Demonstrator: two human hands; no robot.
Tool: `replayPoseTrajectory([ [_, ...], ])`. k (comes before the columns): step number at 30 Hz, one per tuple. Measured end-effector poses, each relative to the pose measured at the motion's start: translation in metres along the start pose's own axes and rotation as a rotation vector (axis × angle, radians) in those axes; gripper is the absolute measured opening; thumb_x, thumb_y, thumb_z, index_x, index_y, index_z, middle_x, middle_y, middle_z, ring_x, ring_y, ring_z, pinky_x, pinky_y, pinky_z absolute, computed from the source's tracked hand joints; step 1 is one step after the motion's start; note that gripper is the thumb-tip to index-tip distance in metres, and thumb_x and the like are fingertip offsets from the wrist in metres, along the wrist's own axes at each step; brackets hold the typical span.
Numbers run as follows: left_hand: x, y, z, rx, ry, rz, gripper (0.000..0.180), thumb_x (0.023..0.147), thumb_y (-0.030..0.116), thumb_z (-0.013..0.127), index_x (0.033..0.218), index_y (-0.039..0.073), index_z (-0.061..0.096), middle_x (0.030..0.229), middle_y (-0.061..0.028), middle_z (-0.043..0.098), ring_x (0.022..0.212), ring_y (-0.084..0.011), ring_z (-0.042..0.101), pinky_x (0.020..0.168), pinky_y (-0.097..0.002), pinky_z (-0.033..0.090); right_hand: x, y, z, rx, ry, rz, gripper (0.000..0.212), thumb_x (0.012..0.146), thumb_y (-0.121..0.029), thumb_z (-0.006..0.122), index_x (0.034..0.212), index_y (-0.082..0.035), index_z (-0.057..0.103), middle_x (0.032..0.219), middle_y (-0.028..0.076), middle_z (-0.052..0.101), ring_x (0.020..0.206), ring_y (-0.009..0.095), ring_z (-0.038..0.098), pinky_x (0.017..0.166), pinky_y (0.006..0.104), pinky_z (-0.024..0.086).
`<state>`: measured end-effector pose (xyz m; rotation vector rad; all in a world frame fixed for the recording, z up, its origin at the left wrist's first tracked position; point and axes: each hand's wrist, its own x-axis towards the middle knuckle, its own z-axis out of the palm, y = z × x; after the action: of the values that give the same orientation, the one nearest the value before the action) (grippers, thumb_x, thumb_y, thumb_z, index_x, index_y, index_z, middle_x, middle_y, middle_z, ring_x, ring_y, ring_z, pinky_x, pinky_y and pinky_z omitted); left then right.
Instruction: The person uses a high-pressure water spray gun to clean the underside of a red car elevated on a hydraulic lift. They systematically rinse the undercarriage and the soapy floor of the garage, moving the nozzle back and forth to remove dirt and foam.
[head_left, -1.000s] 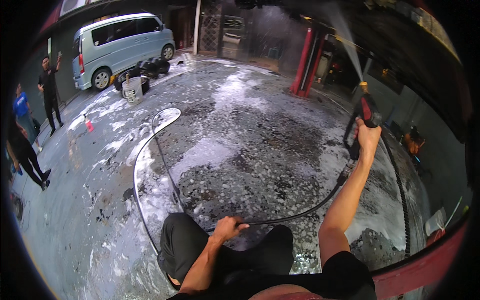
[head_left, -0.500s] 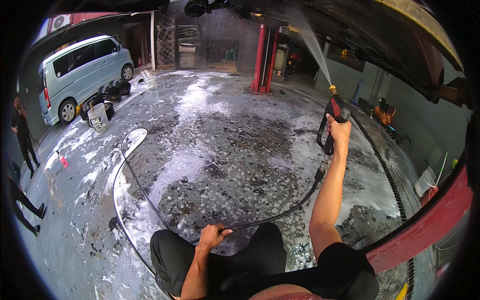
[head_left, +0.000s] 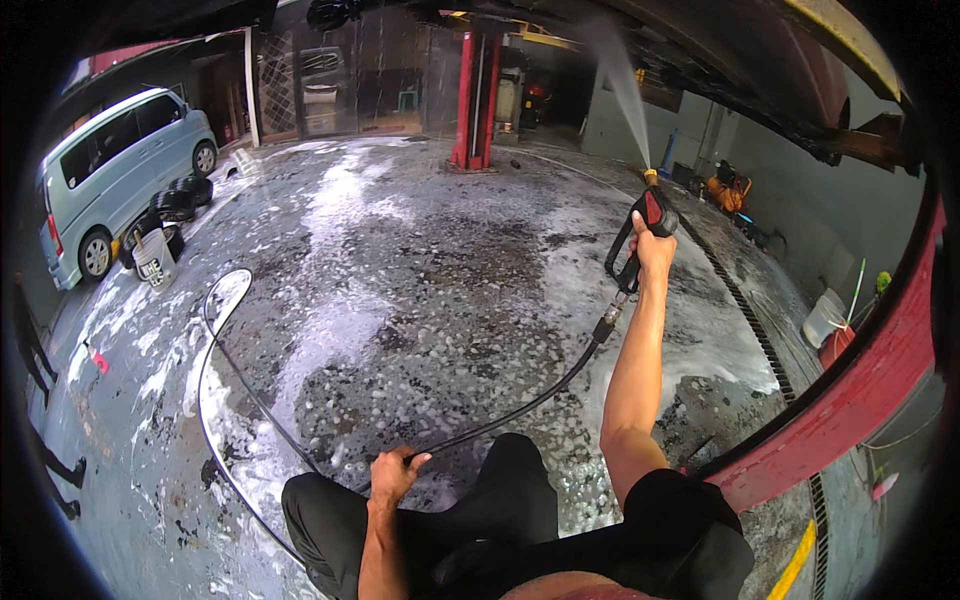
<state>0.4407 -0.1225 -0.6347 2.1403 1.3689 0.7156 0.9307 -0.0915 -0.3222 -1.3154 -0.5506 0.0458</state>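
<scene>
My right hand is wrapped round the grip of a black and red pressure washer gun, arm stretched out ahead. From its brass-coloured nozzle a white water jet shoots up at the dark underside of a raised vehicle. A black hose runs from the gun's lower end back to my left hand, which is closed round it near my knee. Beyond that hand the hose loops out over the wet floor to the left. Whether my finger presses the trigger is hidden.
Foam lies over the grey floor. Red lift posts stand ahead and close on my right. A drain grate runs along the right. At left are a light blue van, tyres, a bucket and two people's legs.
The view has turned slightly right, so the surroundings sit further left. Both hands keep their hold, and the jet still sprays upward at the vehicle's underside.
</scene>
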Motion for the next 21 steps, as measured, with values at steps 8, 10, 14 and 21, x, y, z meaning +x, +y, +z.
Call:
replayPoseTrajectory([
  [8,0.005,0.0,0.0,-0.012,0.04,-0.016,0.048,0.081,0.052,0.073,0.084,0.004,0.072,0.075,-0.0176,0.07,0.074,-0.0392,0.068,0.068,-0.0456,0.053,-0.014,-0.011,-0.035,0.119,0.143,0.008,0.029,0.086,-0.023,0.078,0.076,-0.002,0.06,0.059,0.003,0.055,0.046,0.013,0.051,0.04,0.0306,0.041],
  [10,0.006,0.006,-0.001,-0.019,0.033,-0.013,0.046,0.081,0.049,0.075,0.084,0.003,0.072,0.077,-0.0176,0.07,0.074,-0.0384,0.068,0.068,-0.0444,0.054,-0.013,-0.01,-0.047,0.131,0.154,-0.004,0.029,0.086,-0.023,0.078,0.077,-0.002,0.06,0.06,0.003,0.055,0.047,0.013,0.051,0.041,0.0305,0.041],
  [14,0.006,0.008,-0.003,-0.032,0.016,-0.011,0.041,0.08,0.042,0.079,0.084,0.001,0.072,0.079,-0.0178,0.071,0.076,-0.037,0.07,0.068,-0.042,0.054,-0.017,-0.013,-0.067,0.148,0.18,-0.003,0.03,0.086,-0.024,0.078,0.077,-0.003,0.059,0.061,0.003,0.054,0.047,0.013,0.051,0.041,0.0301,0.041],
  [21,0.01,0.012,-0.01,-0.118,0.103,0.012,0.044,0.077,0.044,0.08,0.084,0.001,0.07,0.075,-0.0189,0.068,0.072,-0.04,0.067,0.066,-0.0439,0.052,-0.042,-0.025,-0.103,0.147,0.233,-0.072,0.029,0.089,-0.027,0.075,0.082,-0.005,0.058,0.064,0.003,0.052,0.05,0.014,0.05,0.042,0.0298,0.043],
])
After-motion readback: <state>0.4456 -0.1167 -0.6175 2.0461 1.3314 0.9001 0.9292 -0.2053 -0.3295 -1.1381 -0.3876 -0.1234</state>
